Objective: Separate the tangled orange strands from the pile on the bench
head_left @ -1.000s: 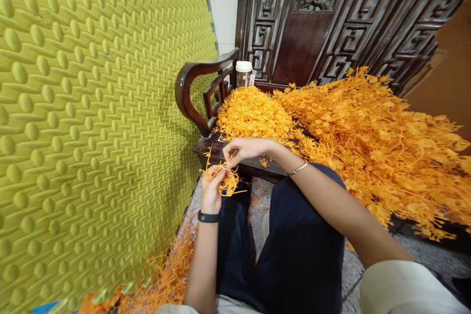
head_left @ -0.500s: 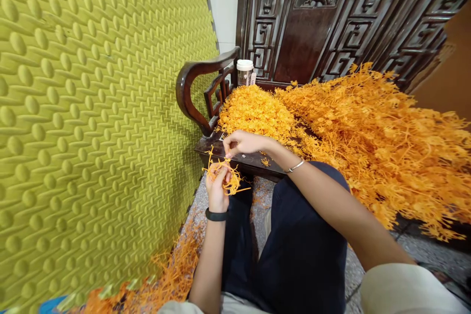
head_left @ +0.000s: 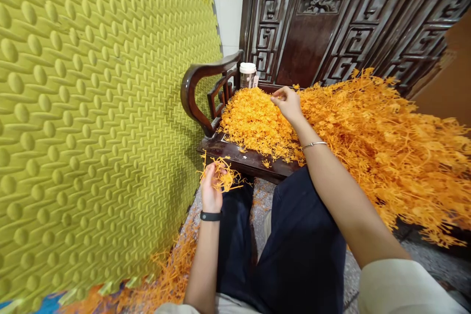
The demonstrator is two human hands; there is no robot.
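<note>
My left hand (head_left: 211, 190) is closed around a tangled orange plastic sprig (head_left: 222, 175), held just below the front edge of a dark wooden bench (head_left: 243, 159). My right hand (head_left: 287, 101) reaches out over a heap of small orange plastic flowers (head_left: 255, 120) on the bench seat, fingertips pinched together above the heap's far side; I cannot make out what they hold. To the right lies a larger pile of orange branched sprigs (head_left: 390, 137).
A white-lidded jar (head_left: 248, 74) stands at the back corner of the bench beside the curved armrest (head_left: 198, 93). A yellow-green embossed foam mat (head_left: 91, 117) leans on the left. Orange stripped stems (head_left: 165, 279) litter the floor near my dark trousers (head_left: 294, 245).
My right hand has left the sprig in my left hand and moved up and away over the flower heap. My left hand stays put with the sprig.
</note>
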